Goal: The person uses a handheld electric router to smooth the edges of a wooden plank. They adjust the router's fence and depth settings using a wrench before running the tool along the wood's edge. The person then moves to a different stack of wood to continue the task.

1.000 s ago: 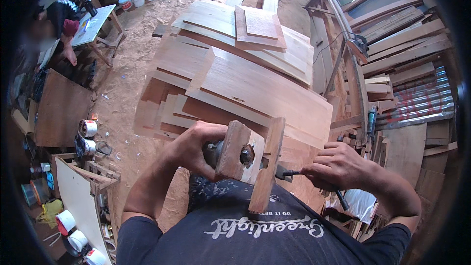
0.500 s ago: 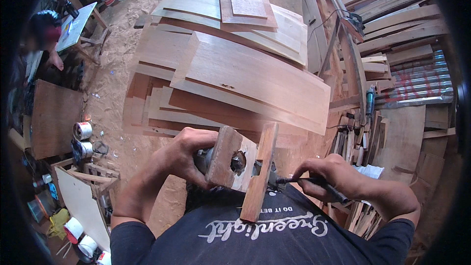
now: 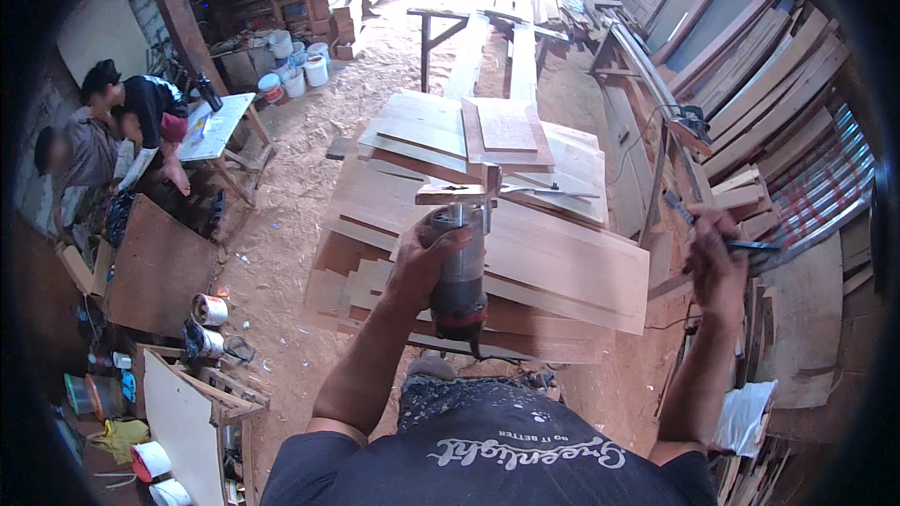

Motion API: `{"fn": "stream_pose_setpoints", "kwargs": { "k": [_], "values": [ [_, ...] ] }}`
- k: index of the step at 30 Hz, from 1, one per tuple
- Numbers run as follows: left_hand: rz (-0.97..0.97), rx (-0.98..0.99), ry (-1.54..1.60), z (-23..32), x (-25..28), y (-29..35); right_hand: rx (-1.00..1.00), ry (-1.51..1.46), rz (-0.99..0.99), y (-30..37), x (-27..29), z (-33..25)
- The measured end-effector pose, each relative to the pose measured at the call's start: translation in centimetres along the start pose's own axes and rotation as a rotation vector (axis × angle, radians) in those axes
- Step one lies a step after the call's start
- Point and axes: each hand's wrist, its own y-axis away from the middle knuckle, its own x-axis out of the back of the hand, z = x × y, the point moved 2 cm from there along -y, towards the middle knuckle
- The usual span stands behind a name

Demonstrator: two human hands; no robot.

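My left hand is wrapped round the body of a trim router, held upright over the stacked panels. A flat wooden base sits across the router's top, with an upright wooden strip at its right end. From that strip a thin pointed metal piece sticks out to the right; its kind is unclear. Off to the right, apart from the router, my right hand is closed on a dark, slim tool, blurred by motion.
Wood panels lie stacked in front of me. Boards lean along the right wall, beside a bench holding a power tool. Two people are by a small table at the far left. White buckets stand behind.
My view has tilted up. The router has swung from tilted near my chest to upright farther out. My right hand has moved away from the wooden strip to the right, still gripping the dark tool.
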Motion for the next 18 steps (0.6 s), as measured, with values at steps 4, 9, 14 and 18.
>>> {"fn": "stream_pose_setpoints", "kwargs": {
  "k": [4,9,14,18],
  "values": [
    [-0.028,-0.005,0.042,0.5,-1.7,0.1,-0.113,-0.169,-0.06,2.9,-2.3,5.8],
    [-0.036,-0.052,0.036,0.4,-2.4,1.5,-0.222,-0.263,-0.131,4.8,-4.6,7.2],
    [-0.044,-0.032,0.028,0.1,-3.1,2.1,-0.224,-0.256,-0.108,4.8,-4.5,7.2],
    [-0.059,-0.057,0.029,0.2,-2.9,2.2,-0.159,-0.218,-0.151,4.8,-5.0,6.0]
  ]
}}
